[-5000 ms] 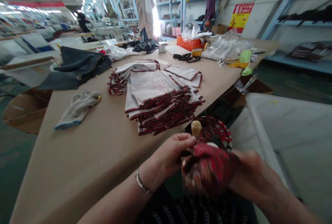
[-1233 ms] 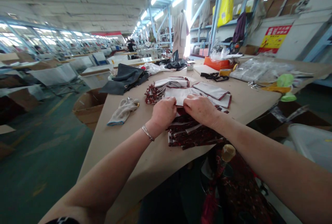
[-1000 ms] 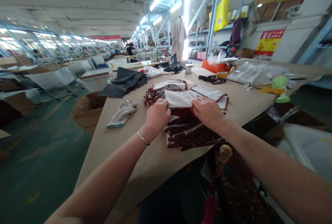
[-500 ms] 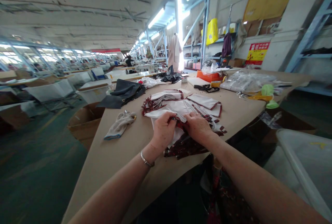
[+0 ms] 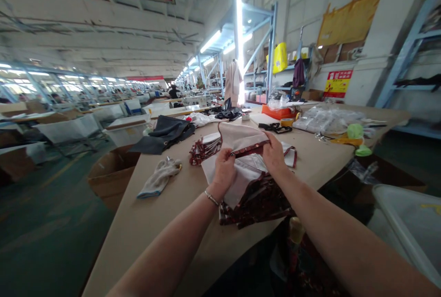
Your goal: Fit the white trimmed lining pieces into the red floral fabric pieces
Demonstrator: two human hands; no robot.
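Between both hands a pale cloth piece with dark red edging [image 5: 243, 136] is held up above a pile. My left hand [image 5: 224, 170] is closed on its near left edge, with the thumb on top. My right hand [image 5: 274, 152] grips the right end of the same red edge. Below lies a stack of similar cloth pieces [image 5: 255, 205], pale with dark red patterned borders. Another bunch of them [image 5: 205, 148] rests to the left behind my left hand. The fingertips under the cloth are hidden.
A knitted work glove [image 5: 159, 176] lies left on the paper-covered table [image 5: 138, 237]. Dark grey fabric [image 5: 165, 134] is at the far left corner. Behind are an orange tray [image 5: 279, 111], black straps and plastic bags [image 5: 330, 118]. A cardboard box [image 5: 112, 173] stands beside the table, a white bin [image 5: 406, 223] at right.
The cloth piece has been lifted off the pile and spread upright between my hands. My right hand has moved up and right. The camera view has tilted upward a little.
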